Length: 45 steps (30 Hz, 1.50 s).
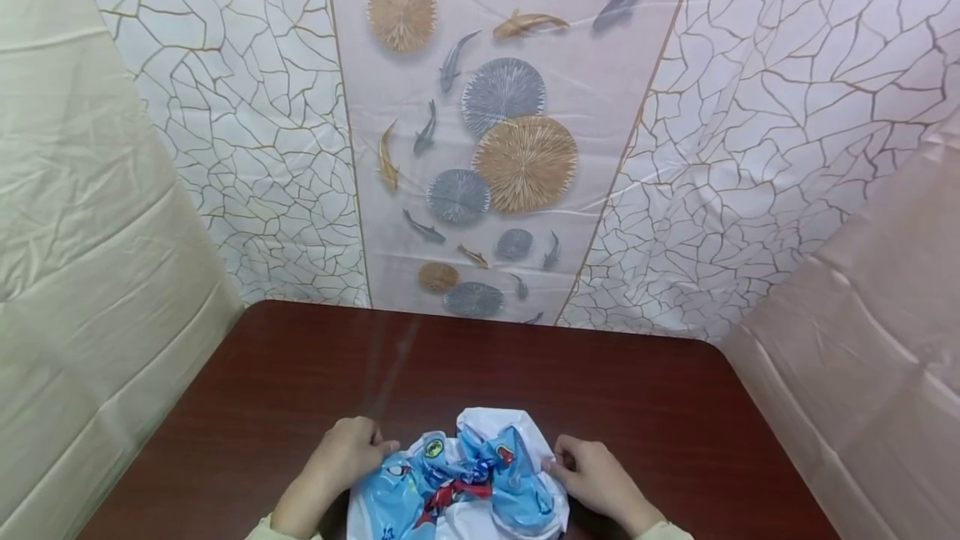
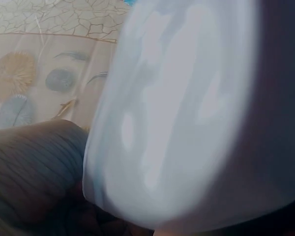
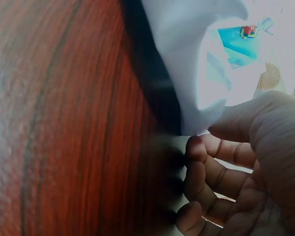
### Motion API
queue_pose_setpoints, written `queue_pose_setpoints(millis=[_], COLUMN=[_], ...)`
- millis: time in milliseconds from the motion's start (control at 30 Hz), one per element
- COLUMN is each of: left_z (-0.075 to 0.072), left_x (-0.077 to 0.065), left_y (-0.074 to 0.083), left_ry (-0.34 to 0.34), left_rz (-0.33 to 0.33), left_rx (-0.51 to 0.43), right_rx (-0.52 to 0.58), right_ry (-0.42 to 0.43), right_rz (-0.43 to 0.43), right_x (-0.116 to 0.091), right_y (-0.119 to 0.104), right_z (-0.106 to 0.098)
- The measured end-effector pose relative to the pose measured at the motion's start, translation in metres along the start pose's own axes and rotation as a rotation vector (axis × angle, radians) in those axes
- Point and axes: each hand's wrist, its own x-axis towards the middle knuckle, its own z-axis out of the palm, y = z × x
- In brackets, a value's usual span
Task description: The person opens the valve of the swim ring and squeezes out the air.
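A crumpled piece of glossy thin plastic [image 1: 517, 486], white with a blue cartoon print and some red, lies bunched at the table's near edge. Whether it is a bag, a sheet or something else cannot be told. My left hand [image 1: 347, 455] grips its upper left edge, fingers curled under and thumb on top. On the opposite side my right hand [image 1: 596, 477] pinches the edge between thumb and forefinger; the right wrist view shows the white corner [image 3: 196, 113] in that pinch. White plastic [image 2: 172, 113] fills much of the left wrist view and hides most of the left fingers.
The dark red-brown wooden table [image 1: 450, 365] has rounded far corners. Behind it hangs a cloth [image 1: 480, 148] printed with fish and round discs. Beige cloth walls [image 1: 90, 215] stand at both sides.
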Motion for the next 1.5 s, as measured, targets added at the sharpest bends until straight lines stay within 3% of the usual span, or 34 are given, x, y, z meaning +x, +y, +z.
queue_pose_setpoints(millis=[300, 667, 933, 1067, 1200, 1367, 1500], left_z=[0.0, -0.006, -0.014, -0.018, -0.026, -0.035, -0.037], left_x=[-0.002, -0.007, -0.01, -0.017, -0.023, -0.024, -0.017], left_y=[-0.006, -0.005, -0.01, -0.024, -0.037, -0.043, -0.039], left_ry=[0.0, 0.017, 0.003, -0.009, -0.072, -0.152, -0.137], left_rz=[0.008, 0.023, -0.058, -0.16, -0.253, -0.242, -0.186], left_rx=[-0.046, 0.001, 0.047, 0.039, -0.005, -0.071, -0.122], right_rx=[0.047, 0.035, 0.02, 0.0, 0.011, 0.107, 0.141], right_ry=[0.04, 0.054, 0.053, 0.064, 0.057, -0.043, 0.012], right_rz=[-0.029, -0.006, 0.037, 0.103, 0.129, 0.089, 0.063], right_x=[0.002, 0.002, 0.001, -0.004, -0.009, -0.011, -0.005], right_y=[0.004, 0.004, 0.003, 0.006, 0.013, 0.02, 0.015], right_z=[0.006, 0.006, 0.001, -0.009, -0.022, -0.03, -0.023])
